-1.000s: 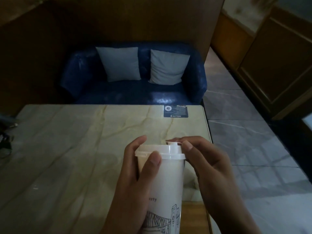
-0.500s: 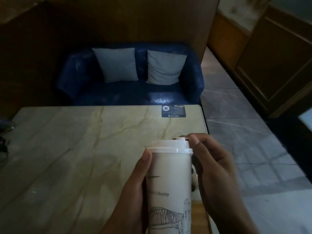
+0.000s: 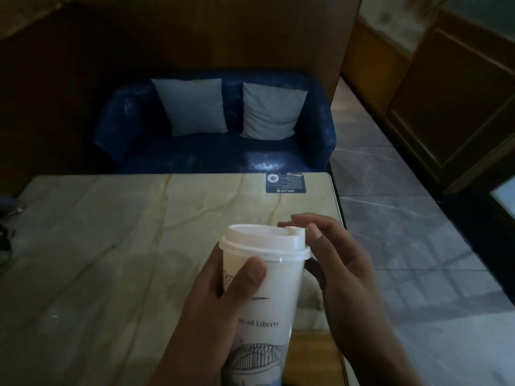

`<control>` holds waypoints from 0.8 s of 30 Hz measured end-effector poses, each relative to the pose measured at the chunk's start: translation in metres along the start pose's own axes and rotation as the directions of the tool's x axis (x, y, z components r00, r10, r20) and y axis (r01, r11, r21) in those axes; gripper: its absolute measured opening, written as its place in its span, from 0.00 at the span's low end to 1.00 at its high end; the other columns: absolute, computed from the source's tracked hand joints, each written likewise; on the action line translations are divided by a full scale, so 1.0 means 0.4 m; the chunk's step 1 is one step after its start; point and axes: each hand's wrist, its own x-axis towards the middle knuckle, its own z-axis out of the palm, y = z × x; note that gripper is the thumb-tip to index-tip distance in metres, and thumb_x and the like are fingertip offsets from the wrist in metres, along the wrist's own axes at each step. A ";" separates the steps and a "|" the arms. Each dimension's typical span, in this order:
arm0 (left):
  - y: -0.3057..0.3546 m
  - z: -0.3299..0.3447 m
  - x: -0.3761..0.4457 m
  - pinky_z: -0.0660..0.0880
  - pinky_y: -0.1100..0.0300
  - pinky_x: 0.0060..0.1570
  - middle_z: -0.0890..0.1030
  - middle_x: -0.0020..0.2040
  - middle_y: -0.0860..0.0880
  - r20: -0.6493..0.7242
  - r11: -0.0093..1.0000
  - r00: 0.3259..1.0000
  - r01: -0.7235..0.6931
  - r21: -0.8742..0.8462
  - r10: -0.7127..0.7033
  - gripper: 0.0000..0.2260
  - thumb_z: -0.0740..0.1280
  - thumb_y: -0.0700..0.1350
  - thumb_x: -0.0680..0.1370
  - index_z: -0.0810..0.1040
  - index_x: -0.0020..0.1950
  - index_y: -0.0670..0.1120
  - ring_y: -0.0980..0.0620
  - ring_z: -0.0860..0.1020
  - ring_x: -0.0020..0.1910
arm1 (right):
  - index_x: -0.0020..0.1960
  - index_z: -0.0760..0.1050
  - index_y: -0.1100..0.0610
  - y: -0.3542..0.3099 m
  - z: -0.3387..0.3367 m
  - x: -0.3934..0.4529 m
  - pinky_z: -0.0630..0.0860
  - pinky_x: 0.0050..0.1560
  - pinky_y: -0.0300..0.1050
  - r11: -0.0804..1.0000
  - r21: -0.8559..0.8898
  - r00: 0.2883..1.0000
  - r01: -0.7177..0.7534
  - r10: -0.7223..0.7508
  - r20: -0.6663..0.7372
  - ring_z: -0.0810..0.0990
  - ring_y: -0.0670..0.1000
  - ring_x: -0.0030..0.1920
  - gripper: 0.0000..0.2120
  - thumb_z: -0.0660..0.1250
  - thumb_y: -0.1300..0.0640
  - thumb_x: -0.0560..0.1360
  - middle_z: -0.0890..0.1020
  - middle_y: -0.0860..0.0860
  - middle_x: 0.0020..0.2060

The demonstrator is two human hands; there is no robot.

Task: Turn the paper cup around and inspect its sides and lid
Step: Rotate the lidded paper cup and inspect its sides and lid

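Observation:
A tall white paper cup (image 3: 274, 296) with a line drawing of a bridge and the words "of Liberty" is held up in front of me, leaning slightly to the left. Its white plastic lid (image 3: 264, 240) is on, with the raised spout at the right. My left hand (image 3: 214, 310) grips the cup's side, thumb across the front. My right hand (image 3: 345, 274) is beside the lid on the right, fingers loosely spread, with fingertips close to the spout; whether they touch it is unclear.
Below the cup lies a marble-patterned table (image 3: 111, 246) with a dark blue card (image 3: 285, 183) near its far right corner. A blue sofa (image 3: 214, 151) with two pale cushions stands behind it. Grey tiled floor (image 3: 418, 246) runs along the right. Dark objects sit at the table's left edge.
The cup has turned and tipped slightly, so more of the printed text shows. My left thumb slid across the front, and my right hand loosened from the lid.

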 end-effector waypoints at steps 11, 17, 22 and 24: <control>0.066 0.001 -0.024 0.77 0.73 0.35 0.85 0.48 0.59 -0.020 0.911 0.983 -0.160 0.380 0.181 0.31 0.74 0.68 0.55 0.75 0.56 0.62 0.59 0.84 0.44 | 0.49 0.87 0.51 -0.011 0.002 0.002 0.83 0.54 0.61 0.988 -0.007 0.983 -0.152 0.151 0.102 0.86 0.64 0.52 0.20 0.59 0.43 0.79 0.89 0.60 0.47; 0.050 0.008 -0.018 0.74 0.77 0.45 0.77 0.59 0.67 -0.016 0.801 0.966 -0.206 0.562 0.259 0.41 0.75 0.65 0.54 0.69 0.66 0.61 0.65 0.76 0.58 | 0.49 0.88 0.42 -0.004 -0.002 0.006 0.87 0.47 0.47 0.976 -0.003 0.975 -0.216 0.215 0.061 0.88 0.51 0.51 0.18 0.62 0.37 0.73 0.90 0.49 0.51; 0.040 0.010 -0.015 0.73 0.40 0.62 0.76 0.67 0.56 0.078 0.402 0.889 -0.280 0.872 0.450 0.44 0.70 0.69 0.57 0.64 0.70 0.56 0.58 0.74 0.63 | 0.39 0.87 0.36 0.006 0.000 0.007 0.83 0.38 0.35 0.965 -0.023 0.964 -0.261 0.262 0.043 0.86 0.37 0.40 0.23 0.59 0.52 0.83 0.88 0.37 0.38; 0.035 0.012 -0.009 0.65 0.30 0.64 0.76 0.66 0.51 0.141 0.191 0.843 -0.275 0.942 0.520 0.43 0.67 0.70 0.58 0.64 0.69 0.52 0.51 0.74 0.64 | 0.42 0.88 0.40 0.006 0.003 0.009 0.81 0.41 0.41 0.966 -0.058 0.967 -0.252 0.254 0.029 0.85 0.45 0.42 0.21 0.59 0.52 0.83 0.88 0.43 0.38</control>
